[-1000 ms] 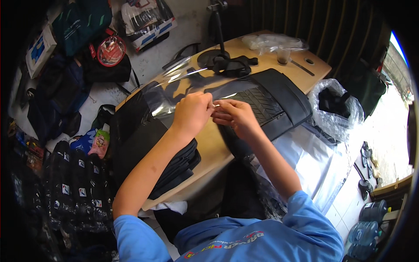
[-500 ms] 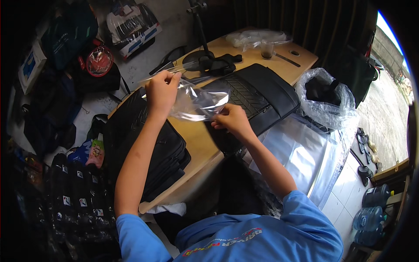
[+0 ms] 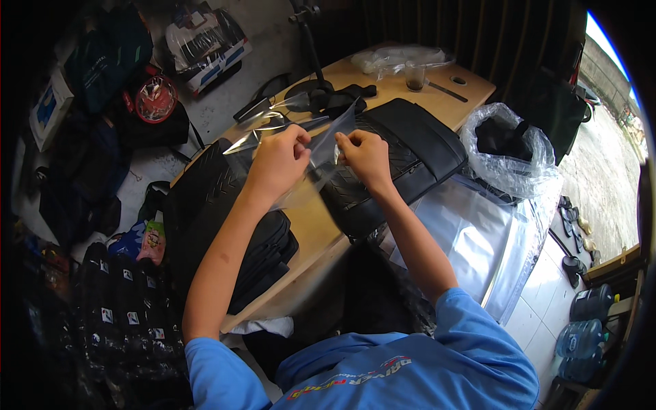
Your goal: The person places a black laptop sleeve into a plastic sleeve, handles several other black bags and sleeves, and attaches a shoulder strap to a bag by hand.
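My left hand (image 3: 279, 162) and my right hand (image 3: 367, 157) pinch a clear plastic bag (image 3: 324, 145) between them, above the wooden table (image 3: 321, 236). Its shiny film spreads past my left hand toward the far left. Beneath and beyond my right hand lies a black bag (image 3: 427, 140) with a ridged pattern on its panel. A stack of black bags (image 3: 263, 256) rests on the table's left side, partly behind my left forearm.
A phone stand (image 3: 311, 41) rises at the table's back. A glass (image 3: 415, 76) and a dark flat strip (image 3: 447, 91) are at the far right. Clear plastic sheets (image 3: 458, 229) lie right of the table, below an opened plastic sack (image 3: 547, 154) with dark contents. Water jugs (image 3: 579, 338) stand lower right.
My hands have come closer together; the left moved right and down, the right moved up. The plastic bag has shifted and now stands up between them.
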### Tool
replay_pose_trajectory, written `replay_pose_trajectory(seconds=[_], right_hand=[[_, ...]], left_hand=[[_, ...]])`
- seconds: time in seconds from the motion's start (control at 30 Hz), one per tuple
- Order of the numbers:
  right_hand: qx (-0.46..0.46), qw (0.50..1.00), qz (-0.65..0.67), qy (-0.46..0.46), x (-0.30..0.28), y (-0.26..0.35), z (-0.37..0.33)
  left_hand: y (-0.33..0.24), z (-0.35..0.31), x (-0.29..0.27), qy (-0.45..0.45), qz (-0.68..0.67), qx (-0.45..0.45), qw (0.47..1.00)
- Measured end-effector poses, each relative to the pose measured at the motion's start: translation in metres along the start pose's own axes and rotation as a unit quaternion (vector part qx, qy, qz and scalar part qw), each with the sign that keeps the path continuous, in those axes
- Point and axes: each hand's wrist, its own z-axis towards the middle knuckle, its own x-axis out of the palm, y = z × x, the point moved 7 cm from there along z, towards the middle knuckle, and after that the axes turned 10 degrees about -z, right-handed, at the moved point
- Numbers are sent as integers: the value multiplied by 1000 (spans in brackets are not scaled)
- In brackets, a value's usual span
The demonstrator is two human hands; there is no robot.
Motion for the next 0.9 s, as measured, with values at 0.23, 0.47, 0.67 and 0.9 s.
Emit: replay_pose_trajectory(seconds=[0.23, 0.47, 0.67, 0.9], right_hand=[[-46, 994, 30, -97, -19, 18, -15], [-209, 957, -177, -100, -24, 10, -15], [-100, 941, -321, 40, -16, -3, -15], [-83, 889, -438, 102, -24, 6, -27]], left_hand=[[4, 21, 0, -26, 178, -120, 976], [-7, 38, -20, -162, 244, -22, 956], [-15, 41, -44, -203, 269, -8, 942], [-30, 44, -43, -148, 300, 86, 938]])
